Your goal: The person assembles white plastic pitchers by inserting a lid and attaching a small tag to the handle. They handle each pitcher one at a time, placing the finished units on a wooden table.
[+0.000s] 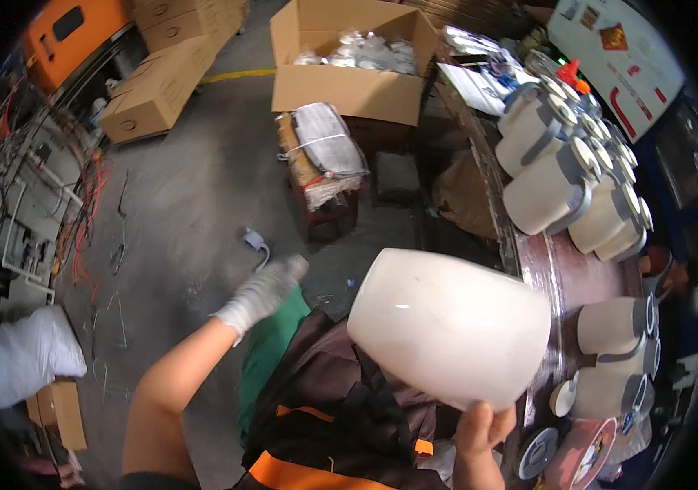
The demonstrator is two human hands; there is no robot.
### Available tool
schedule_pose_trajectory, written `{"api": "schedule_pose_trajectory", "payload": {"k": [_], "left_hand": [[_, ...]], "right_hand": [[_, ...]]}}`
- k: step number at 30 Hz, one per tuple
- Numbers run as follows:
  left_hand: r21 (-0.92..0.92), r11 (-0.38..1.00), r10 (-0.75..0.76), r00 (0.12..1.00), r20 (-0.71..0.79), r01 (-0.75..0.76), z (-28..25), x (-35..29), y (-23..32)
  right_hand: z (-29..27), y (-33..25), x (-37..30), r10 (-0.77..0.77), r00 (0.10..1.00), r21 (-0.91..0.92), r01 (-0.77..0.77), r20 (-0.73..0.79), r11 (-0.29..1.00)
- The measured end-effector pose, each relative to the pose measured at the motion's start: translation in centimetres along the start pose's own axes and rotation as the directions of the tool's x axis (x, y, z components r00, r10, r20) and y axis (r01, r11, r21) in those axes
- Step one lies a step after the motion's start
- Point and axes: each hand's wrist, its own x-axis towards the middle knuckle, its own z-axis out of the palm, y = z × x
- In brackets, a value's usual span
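Pale vessel point(451, 327): nearest the camera, tilted and held up just left of the tabletop point(565, 265); its visible wall is smooth and whitish.
White board point(651, 53): behind the tabletop's far end, bearing red printed marks too small to read.
Closed carton point(157, 94): on the floor well left of the tabletop, with a round printed mark, likewise too small to read.
Right hand point(480, 433): beside the tabletop's near end, thumb and finger gripping the vessel's lower edge.
Left hand point(263, 294): gloved, well left of the tabletop, arm bent at the elbow; blur leaves me unable to tell whether it is wide or narrow, or touches the grey piece point(256, 239) beside it.
Open carton point(349, 91): left of the tabletop's far end, flaps raised, containing clear plastic-wrapped things point(373, 55).
Jugs point(541, 196): cream with grey handles, grouped along the tabletop.
Pink basin point(565, 457): at the tabletop's near end, holding small things, indistinct.
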Motion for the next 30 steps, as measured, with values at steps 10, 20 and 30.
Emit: {"api": "schedule_pose_trajectory", "payload": {"k": [10,20,30], "left_hand": [[-0.096,0.885,0.462,0.885,0.059,-0.455,3.9,-1.9,6.1],[-0.98,-0.2,-0.145,0.989,0.01,-0.019,8.8,1.8,7.6],[-0.931,-0.228,-0.067,0.959,-0.276,-0.284,-2.9,1.2,6.6]], "right_hand": [[2.0,0.7,0.0,-0.012,0.989,-0.259,0.051,0.151,0.965],[7.7,8.6,1.1,0.503,0.857,0.407,-0.501,0.112,0.764],[5.2,8.5,0.9,0.724,0.484,0.789,-0.599,0.491,-0.135]]}}
